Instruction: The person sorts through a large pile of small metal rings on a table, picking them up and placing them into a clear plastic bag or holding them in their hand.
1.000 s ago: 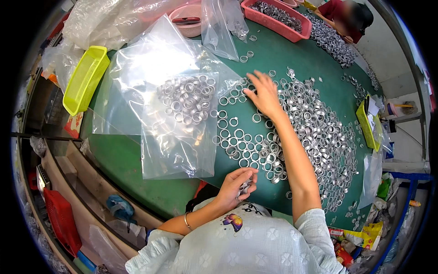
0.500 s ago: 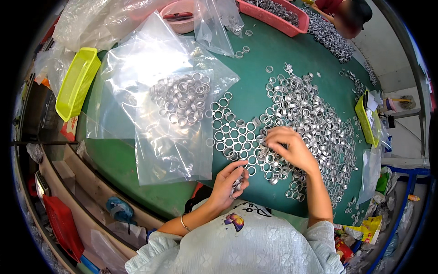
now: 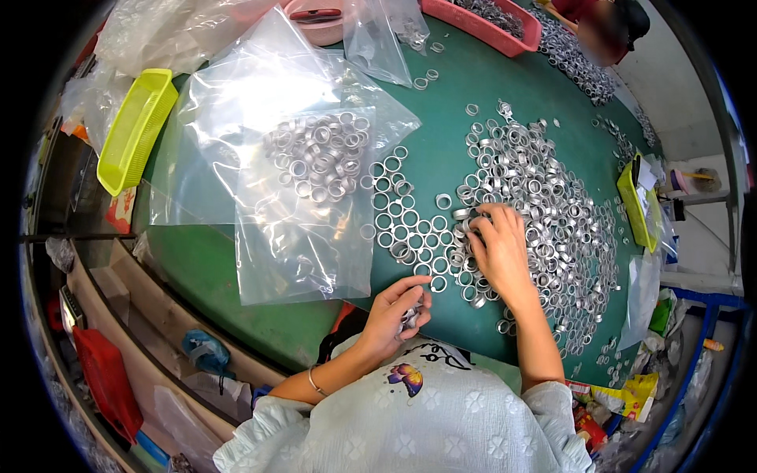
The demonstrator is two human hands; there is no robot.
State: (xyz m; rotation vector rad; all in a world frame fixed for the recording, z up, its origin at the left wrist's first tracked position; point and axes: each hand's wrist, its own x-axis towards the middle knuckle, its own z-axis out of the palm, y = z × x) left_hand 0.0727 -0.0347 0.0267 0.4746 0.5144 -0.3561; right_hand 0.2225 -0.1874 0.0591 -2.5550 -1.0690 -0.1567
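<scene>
My left hand [image 3: 400, 314] is closed around several small silver metal rings [image 3: 409, 317], low in front of my body near the table edge. The fingers of my right hand [image 3: 500, 251] are bent down onto metal rings at the left side of a large loose pile [image 3: 544, 213]. Exactly which rings they grip is partly hidden. Between the hands and the bags, more rings [image 3: 400, 232] lie flat in a single layer. A clear plastic bag [image 3: 303, 260] to the left has a cluster of rings [image 3: 319, 158] in its upper part.
A yellow-green basket [image 3: 136, 134] stands at far left, another [image 3: 637, 203] at far right. At the back are a pink basket of metal parts [image 3: 505, 35] and a pink bowl [image 3: 315, 31]. A co-worker [image 3: 587, 24] sits at the back right. Red basket [image 3: 110, 386] lower left.
My right hand has turned, its fingers now pointing further away into the pile. My left hand stays closed in nearly the same place. The whole view has shifted slightly.
</scene>
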